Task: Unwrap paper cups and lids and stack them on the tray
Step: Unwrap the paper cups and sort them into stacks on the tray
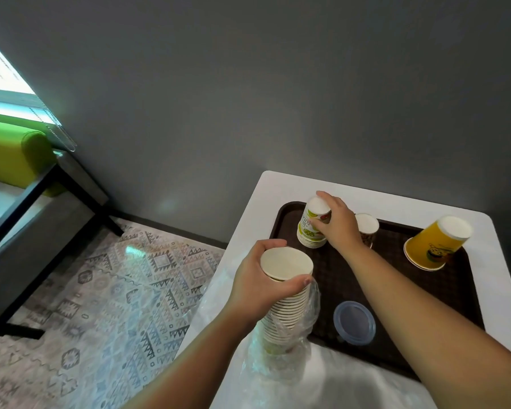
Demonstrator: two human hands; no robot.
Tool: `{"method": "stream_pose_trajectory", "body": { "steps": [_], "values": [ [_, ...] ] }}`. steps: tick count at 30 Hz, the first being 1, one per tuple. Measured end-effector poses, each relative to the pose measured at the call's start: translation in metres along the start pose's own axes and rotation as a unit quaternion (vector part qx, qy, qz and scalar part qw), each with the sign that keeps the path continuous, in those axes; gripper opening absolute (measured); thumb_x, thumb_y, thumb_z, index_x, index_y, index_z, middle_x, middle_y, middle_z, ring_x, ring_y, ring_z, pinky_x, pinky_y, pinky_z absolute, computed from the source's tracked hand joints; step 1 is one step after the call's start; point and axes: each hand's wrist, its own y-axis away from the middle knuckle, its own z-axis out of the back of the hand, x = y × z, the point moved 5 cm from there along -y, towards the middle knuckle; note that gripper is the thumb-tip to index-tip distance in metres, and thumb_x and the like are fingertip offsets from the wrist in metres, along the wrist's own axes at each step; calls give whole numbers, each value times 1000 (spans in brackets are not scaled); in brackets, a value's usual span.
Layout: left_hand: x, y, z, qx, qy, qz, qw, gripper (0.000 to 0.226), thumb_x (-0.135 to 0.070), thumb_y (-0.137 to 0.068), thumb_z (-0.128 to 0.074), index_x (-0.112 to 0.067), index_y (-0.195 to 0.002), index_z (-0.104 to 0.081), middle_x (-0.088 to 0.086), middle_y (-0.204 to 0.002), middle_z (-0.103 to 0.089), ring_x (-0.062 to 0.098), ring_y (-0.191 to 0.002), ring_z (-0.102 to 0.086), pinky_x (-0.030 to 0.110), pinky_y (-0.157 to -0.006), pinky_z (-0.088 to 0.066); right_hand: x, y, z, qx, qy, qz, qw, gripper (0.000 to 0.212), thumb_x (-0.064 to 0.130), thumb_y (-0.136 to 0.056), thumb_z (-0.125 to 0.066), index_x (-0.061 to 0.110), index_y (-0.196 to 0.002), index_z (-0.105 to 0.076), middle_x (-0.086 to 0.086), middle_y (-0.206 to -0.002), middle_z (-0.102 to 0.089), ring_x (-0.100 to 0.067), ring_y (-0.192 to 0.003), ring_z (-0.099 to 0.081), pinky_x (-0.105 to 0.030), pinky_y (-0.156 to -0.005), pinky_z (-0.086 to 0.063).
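Paper cups (pixel 286 293) stood mouth-up in a tall nested stack at the tray's near-left edge, half sheathed in crinkled clear plastic wrap (pixel 278 358); my left hand (pixel 260 278) curled round the top of it. My right hand (pixel 338 224), arm stretched across the brown tray (pixel 396 343), pinched an upturned fruit-printed stack (pixel 311 228) at the far-left corner. Just right of that hand sat a brown-patterned cup (pixel 368 228), farther right yellow cups (pixel 437 243), all bottom-up. A round translucent lid (pixel 354 323) lay near, on the white table (pixel 254 211).
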Motion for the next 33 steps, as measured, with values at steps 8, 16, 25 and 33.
{"method": "stream_pose_trajectory", "body": {
  "steps": [8,16,25,33],
  "values": [
    [-3,6,-3,4,-12,-24,1000,67,-26,-60,-89,-32,-115,-51,-20,-115,-56,-2,-106,-54,16,-88,-47,66,35,33,85,-30,29,995,55,38,-82,-70,19,-130,-51,-1,-130,-53,-16,-115,-55,-33,-98,-45],
    [-9,17,-13,29,3,-51,998,74,-26,-50,-86,-28,-113,-47,-20,-103,-59,-16,-91,-56,6,-74,-45,119,112,39,345,191,86,915,77,65,-66,-70,24,-128,-48,5,-118,-54,-12,-106,-53,-31,-93,-45],
    [-5,27,-16,61,11,-31,998,48,-20,-52,-79,-43,-90,-60,-22,-84,-69,-9,-80,-62,13,-70,-49,129,126,45,289,189,88,934,77,51,-71,-74,16,-134,-45,-1,-126,-57,-18,-113,-54,-34,-97,-44],
    [5,28,-13,39,22,8,999,69,-41,-46,-85,-26,-107,-56,-7,-93,-69,5,-84,-66,22,-73,-54,130,111,81,281,76,107,951,65,35,-73,-77,35,-131,-48,13,-113,-56,-8,-102,-56,-22,-86,-46]
  ]
}}
